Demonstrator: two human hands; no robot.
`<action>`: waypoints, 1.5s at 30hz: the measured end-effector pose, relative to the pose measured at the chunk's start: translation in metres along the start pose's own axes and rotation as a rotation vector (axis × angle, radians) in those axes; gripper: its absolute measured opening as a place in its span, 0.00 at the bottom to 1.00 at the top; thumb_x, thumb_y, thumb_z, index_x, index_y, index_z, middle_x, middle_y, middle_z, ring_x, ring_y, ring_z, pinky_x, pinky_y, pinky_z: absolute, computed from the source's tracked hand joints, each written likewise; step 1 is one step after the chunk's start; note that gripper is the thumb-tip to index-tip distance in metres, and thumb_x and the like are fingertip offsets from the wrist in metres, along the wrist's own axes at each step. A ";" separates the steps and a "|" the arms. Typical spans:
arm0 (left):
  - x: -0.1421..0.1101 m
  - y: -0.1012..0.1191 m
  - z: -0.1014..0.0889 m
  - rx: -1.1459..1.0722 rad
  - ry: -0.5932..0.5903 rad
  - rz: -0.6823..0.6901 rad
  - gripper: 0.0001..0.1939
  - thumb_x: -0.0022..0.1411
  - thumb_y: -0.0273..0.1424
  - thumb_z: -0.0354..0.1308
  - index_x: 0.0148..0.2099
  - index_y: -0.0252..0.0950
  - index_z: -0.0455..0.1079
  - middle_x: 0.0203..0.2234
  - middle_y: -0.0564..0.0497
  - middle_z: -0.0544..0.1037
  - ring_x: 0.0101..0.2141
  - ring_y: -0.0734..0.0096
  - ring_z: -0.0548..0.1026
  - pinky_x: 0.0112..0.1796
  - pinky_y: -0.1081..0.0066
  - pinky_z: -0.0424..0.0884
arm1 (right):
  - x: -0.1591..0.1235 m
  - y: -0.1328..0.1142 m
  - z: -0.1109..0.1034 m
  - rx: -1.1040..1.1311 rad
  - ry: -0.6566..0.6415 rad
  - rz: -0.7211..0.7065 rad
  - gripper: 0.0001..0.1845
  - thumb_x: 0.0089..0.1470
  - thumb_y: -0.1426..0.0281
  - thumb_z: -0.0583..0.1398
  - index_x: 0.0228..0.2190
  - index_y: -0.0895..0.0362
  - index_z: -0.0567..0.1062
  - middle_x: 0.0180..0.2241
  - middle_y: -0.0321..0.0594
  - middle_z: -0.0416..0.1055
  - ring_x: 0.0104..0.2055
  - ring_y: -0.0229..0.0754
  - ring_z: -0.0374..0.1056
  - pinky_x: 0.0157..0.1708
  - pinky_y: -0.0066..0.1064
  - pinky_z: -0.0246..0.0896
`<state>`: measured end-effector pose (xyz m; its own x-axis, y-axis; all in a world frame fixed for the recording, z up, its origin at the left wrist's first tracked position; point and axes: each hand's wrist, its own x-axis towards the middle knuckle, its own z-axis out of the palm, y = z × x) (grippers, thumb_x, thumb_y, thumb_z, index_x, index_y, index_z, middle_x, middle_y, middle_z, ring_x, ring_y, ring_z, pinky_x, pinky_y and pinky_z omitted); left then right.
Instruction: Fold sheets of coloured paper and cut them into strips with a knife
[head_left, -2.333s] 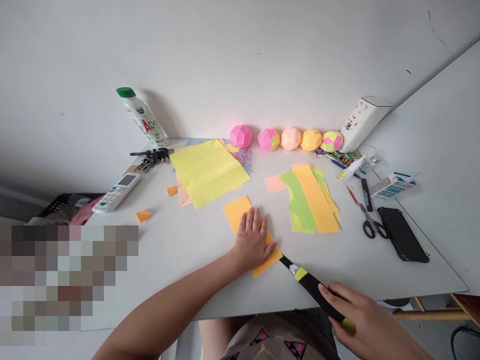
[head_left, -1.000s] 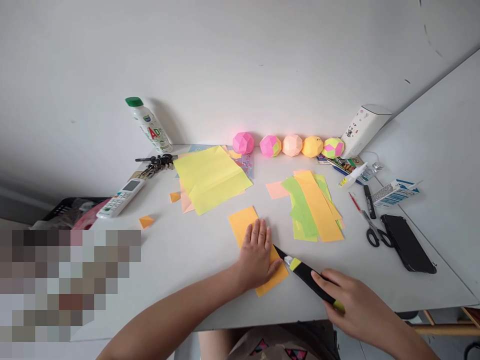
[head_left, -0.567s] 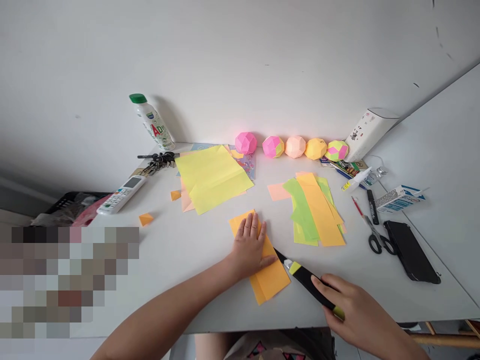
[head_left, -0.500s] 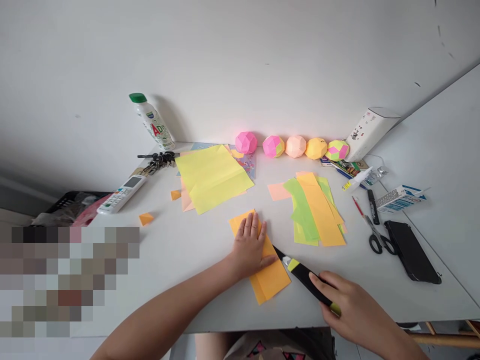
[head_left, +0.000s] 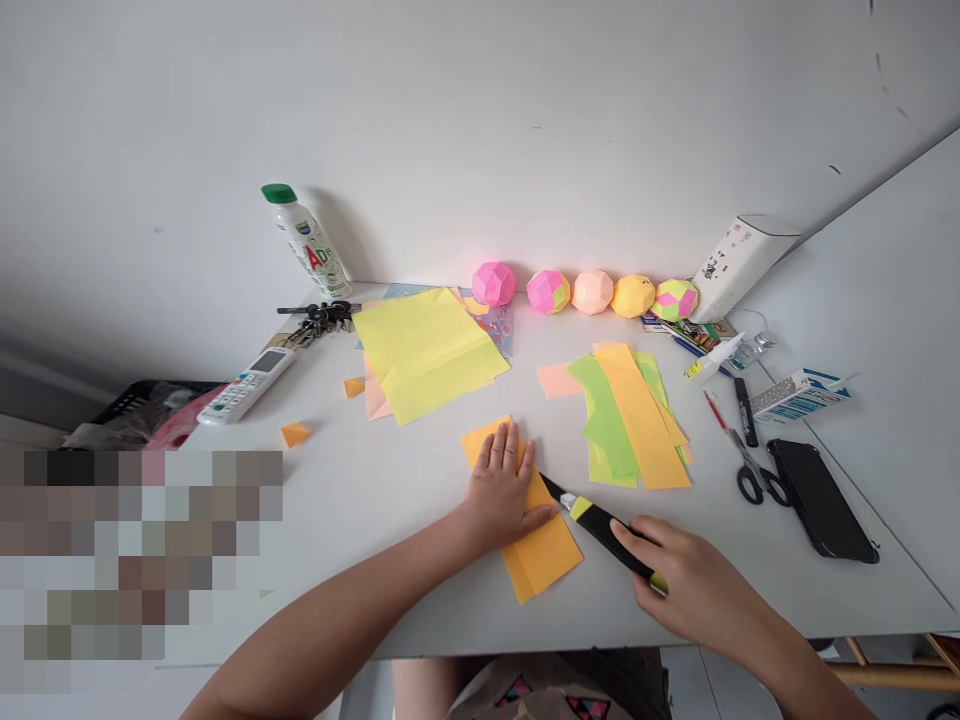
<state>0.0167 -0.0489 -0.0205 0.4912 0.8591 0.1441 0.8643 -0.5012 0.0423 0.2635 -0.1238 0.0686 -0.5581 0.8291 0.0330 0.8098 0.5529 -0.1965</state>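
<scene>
An orange sheet of folded paper (head_left: 551,560) lies at a slant on the table in front of me. My left hand (head_left: 506,490) presses flat on it, fingers stretched out and the thumb apart. In my right hand (head_left: 679,580) is a black and yellow utility knife (head_left: 611,535), gripped by its handle. Its dark blade reaches the right edge of the orange paper, just beyond my left thumb. Whether the tip sits inside the fold is hidden.
Yellow paper (head_left: 431,355) lies at the back left; green and orange strips (head_left: 637,420) lie to the right. Several paper balls (head_left: 592,292) line the wall. Scissors (head_left: 757,480), a black phone (head_left: 823,500) and a marker (head_left: 745,412) are at right; a remote (head_left: 247,387) and bottle (head_left: 311,240) at left.
The knife and my right hand have moved a little up and left, the blade sliding along the paper's edge. My left hand stays pressed on the paper.
</scene>
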 end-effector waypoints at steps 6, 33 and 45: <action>0.001 -0.003 -0.003 0.007 0.016 0.031 0.49 0.58 0.62 0.40 0.65 0.26 0.54 0.63 0.30 0.55 0.64 0.40 0.48 0.59 0.49 0.48 | 0.020 0.006 0.006 0.003 -0.027 0.006 0.27 0.47 0.78 0.52 0.50 0.60 0.74 0.41 0.48 0.75 0.29 0.41 0.72 0.26 0.31 0.71; 0.010 -0.023 0.001 0.010 -0.046 -0.024 0.48 0.60 0.61 0.38 0.66 0.24 0.53 0.64 0.32 0.51 0.64 0.43 0.47 0.60 0.51 0.48 | 0.055 0.008 0.008 -0.044 -0.069 0.025 0.26 0.49 0.77 0.52 0.51 0.63 0.72 0.39 0.47 0.75 0.33 0.44 0.73 0.28 0.33 0.69; 0.010 -0.024 0.007 -0.021 -0.017 -0.022 0.48 0.60 0.60 0.39 0.66 0.23 0.53 0.64 0.31 0.51 0.64 0.43 0.46 0.61 0.51 0.45 | 0.081 0.013 0.016 -0.022 -0.039 0.045 0.26 0.49 0.74 0.54 0.51 0.58 0.73 0.38 0.45 0.75 0.31 0.42 0.71 0.26 0.30 0.65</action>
<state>0.0014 -0.0270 -0.0266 0.4743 0.8713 0.1259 0.8723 -0.4844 0.0661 0.2259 -0.0507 0.0527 -0.5273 0.8496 -0.0135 0.8378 0.5172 -0.1750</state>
